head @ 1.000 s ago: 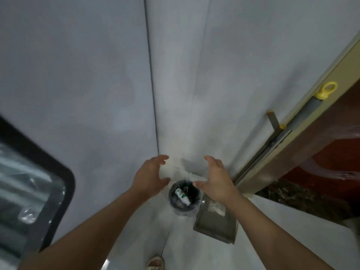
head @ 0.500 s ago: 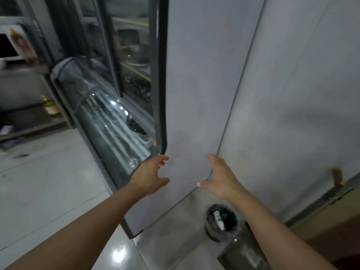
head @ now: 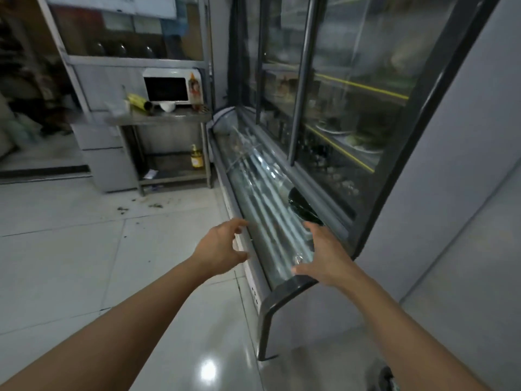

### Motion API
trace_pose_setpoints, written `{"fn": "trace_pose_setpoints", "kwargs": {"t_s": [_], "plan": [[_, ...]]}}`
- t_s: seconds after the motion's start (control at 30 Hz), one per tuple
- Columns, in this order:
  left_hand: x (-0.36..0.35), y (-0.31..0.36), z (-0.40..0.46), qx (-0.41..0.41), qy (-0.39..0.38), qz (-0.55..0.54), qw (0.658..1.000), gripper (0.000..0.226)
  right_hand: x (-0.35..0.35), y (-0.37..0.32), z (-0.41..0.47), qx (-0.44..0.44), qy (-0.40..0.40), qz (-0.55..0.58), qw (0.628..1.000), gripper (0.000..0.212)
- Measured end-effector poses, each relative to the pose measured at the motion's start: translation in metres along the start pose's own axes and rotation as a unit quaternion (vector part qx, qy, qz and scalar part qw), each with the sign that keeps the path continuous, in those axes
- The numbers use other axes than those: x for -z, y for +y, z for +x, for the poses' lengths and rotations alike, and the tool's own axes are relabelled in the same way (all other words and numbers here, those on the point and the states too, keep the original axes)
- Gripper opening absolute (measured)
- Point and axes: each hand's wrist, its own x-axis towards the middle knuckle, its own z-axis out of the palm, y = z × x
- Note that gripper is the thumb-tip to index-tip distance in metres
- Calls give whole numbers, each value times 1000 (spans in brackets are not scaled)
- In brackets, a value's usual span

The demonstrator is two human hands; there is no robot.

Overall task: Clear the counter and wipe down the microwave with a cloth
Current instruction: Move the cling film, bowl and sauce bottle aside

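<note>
Beyond a glass display case (head: 270, 221), left hand (head: 220, 249) and right hand (head: 324, 255) hover spread, empty.

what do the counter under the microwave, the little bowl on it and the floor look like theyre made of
The counter looks like brushed stainless steel: dull grey sheen, thin metal legs and a lower shelf. The bowl in front of the microwave seems to be white glazed ceramic, though it could be plastic at this distance. The floor looks like polished light tile, with grout lines and a sharp lamp reflection.
</note>
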Motion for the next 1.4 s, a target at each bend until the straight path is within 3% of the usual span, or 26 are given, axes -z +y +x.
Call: {"fn": "trace_pose_setpoints", "kwargs": {"t_s": [0.4, 0.67, 1.4], "plan": [[151, -171, -14, 91, 84, 7, 992, 63, -83, -181, 97, 68, -25, -3, 997, 113], [215, -250, 11, 136, 118, -13, 984, 63, -110, -266, 181, 120, -25, -4, 992, 112], [332, -394, 338, 192, 193, -6, 962, 71, -107, -370, 588, 211, -50, 3, 976, 112]]}}
